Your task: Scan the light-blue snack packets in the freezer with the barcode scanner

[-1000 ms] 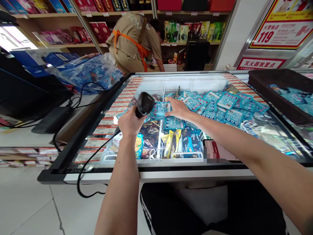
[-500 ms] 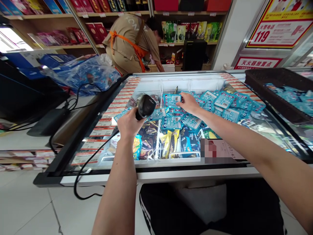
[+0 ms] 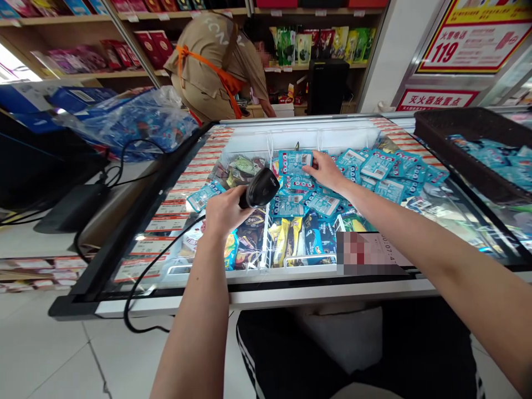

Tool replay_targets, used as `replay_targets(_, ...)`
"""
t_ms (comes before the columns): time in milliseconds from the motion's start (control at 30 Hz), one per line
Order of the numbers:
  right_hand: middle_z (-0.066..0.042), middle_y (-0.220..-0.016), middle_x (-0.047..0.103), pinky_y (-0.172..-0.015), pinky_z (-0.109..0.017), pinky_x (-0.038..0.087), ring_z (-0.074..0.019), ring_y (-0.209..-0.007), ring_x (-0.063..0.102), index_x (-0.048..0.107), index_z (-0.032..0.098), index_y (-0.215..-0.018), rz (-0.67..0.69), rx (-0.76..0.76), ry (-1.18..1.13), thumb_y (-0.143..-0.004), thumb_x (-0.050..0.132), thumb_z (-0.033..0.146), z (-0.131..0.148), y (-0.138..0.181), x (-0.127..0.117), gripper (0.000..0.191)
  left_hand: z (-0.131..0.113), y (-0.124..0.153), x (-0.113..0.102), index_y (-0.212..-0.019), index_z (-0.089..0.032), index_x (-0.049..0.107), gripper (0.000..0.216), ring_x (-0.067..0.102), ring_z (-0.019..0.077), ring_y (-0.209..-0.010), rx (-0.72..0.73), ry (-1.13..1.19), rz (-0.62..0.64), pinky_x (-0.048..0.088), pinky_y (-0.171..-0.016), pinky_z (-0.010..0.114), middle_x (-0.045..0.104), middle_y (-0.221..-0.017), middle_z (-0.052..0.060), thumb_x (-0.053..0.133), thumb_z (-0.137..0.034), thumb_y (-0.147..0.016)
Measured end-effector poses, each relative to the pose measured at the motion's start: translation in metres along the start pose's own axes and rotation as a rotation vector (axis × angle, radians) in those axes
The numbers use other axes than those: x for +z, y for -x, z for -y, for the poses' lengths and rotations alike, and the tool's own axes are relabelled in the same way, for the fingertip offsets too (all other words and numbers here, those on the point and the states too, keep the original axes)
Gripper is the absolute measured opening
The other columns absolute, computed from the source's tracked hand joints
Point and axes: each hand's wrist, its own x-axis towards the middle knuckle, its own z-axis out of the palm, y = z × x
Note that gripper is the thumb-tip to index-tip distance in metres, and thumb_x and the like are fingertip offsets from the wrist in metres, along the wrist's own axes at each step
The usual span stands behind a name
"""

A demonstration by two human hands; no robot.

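Above a freezer (image 3: 291, 298) of wrapped packs (image 3: 281, 241), the right hand (image 3: 326, 170) pinched a blue packet (image 3: 292, 162) by its edge; the left hand (image 3: 223, 213) curled round a scanner (image 3: 261, 189) (grip mostly hidden). A dark basket (image 3: 461, 165), cut off at right, held similar packets (image 3: 496, 158).

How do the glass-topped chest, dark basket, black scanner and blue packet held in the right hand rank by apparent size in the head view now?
1. Glass-topped chest
2. Dark basket
Unranked: black scanner and blue packet; they look close, and the scanner seems nearer the camera.
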Motion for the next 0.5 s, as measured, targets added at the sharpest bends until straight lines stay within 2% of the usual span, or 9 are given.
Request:
replay_targets(233, -0.002, -0.077, 0.058, -0.069, -0.034, 0.041, -0.0203, -0.071, 0.052, 0.052, 0.023, -0.083, 0.031, -0.011, -0.01, -0.083, 0.06, 0.036, 0.009, 0.006, -0.002, 0.015, 0.001, 0.0, 0.001, -0.111, -0.024, 0.063, 0.041, 0.068, 0.0266, -0.092, 0.026, -0.021, -0.006, 0.041, -0.068, 0.029, 0.073, -0.101, 0.006, 0.061, -0.046, -0.077)
replay_targets(500, -0.003, -0.08, 0.062, -0.063, -0.032, 0.035, -0.0222, -0.072, 0.056, 0.053, 0.022, -0.09, -0.004, 0.001, 0.137, -0.087, 0.059, 0.042, 0.018, 0.013, 0.002, 0.021, -0.007, -0.002, 0.006, -0.106, -0.021, 0.065, 0.036, 0.068, 0.0226, -0.085, 0.166, 0.029, -0.091, 0.041, -0.063, 0.026, 0.073, -0.092, 0.005, 0.059, -0.04, -0.077)
